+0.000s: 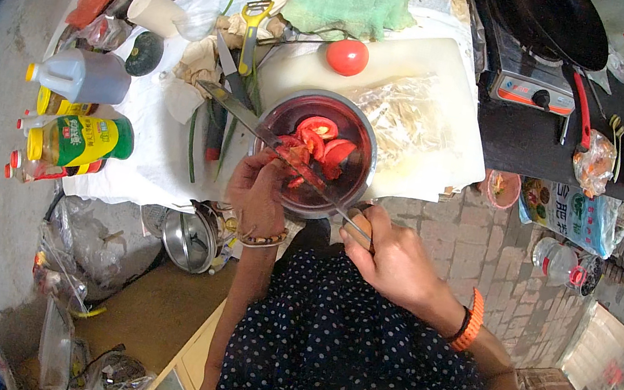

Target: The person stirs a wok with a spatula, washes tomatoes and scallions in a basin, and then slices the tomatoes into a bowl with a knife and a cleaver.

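Observation:
My right hand (395,257) grips the wooden handle (359,228) of a long kitchen knife (228,103). Its blade slants across a round bowl (372,143) with a grey rim and dark red inside. Over the bowl's near left part, my left hand (263,196) pinches a piece of tomato (300,163) at the blade; the fingertips partly hide it. Cut tomato wedges (336,154) lie in the bowl. Beyond the rim, a whole red tomato (347,57) rests on a white cutting board (430,59).
Left of the bowl lie a second knife (215,131), a yellow peeler (250,37) and green scallion stalks (191,145). A clear plastic bag (404,117) covers part of the board. Bottles (90,140) and a jug (85,77) line the left edge. A gas stove (526,82) with a wok (555,25) stands right.

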Motion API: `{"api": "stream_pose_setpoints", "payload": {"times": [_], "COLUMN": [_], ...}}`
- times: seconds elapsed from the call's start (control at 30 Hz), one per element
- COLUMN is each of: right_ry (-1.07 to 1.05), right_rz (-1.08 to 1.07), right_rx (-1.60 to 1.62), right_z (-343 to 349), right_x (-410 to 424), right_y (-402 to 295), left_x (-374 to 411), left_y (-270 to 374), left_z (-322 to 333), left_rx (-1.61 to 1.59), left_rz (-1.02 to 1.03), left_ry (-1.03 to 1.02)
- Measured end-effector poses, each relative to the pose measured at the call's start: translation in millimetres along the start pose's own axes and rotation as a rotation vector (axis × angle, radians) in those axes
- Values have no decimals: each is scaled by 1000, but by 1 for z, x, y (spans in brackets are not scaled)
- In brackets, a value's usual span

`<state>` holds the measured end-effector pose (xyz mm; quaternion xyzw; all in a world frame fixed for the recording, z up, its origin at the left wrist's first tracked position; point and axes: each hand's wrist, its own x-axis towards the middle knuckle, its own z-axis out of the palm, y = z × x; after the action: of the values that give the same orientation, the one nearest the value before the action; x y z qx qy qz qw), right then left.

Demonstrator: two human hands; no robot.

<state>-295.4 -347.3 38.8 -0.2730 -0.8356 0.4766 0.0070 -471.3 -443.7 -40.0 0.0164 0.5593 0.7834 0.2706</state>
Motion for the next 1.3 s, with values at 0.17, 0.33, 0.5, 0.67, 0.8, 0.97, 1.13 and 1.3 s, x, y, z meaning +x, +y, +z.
{"api": "stream_pose_setpoints", "payload": {"times": [0.17, 0.33, 0.5, 0.67, 0.8, 0.97, 1.13, 1.3], "right_ry": [-7, 13, -6, 15, 108, 85, 90, 100], "right_rz": [-43, -10, -19, -5, -10, 28, -106, -107], "right_rx": [-102, -114, -101, -25, 111, 203, 220, 141], "right_z": [-4, 4, 1, -1, 4, -9, -9, -3], "right_x": [7, 12, 0, 13, 23, 20, 14, 16], "right_y": [-13, -9, -1, -2, 7, 2, -4, 4], "left_x": [0, -1, 1, -8, -5, 0, 4, -2], "left_y": [-6, -6, -1, -3, -10, -9, -13, 11], "left_z": [3, 6, 2, 8, 10, -2, -13, 5], "left_rx": [-104, -29, 90, 389, 242, -63, -172, -193], "left_rz": [-90, -20, 75, 235, 181, -12, -136, -241], "left_ry": [82, 120, 104, 0, 48, 5, -42, -136]}}
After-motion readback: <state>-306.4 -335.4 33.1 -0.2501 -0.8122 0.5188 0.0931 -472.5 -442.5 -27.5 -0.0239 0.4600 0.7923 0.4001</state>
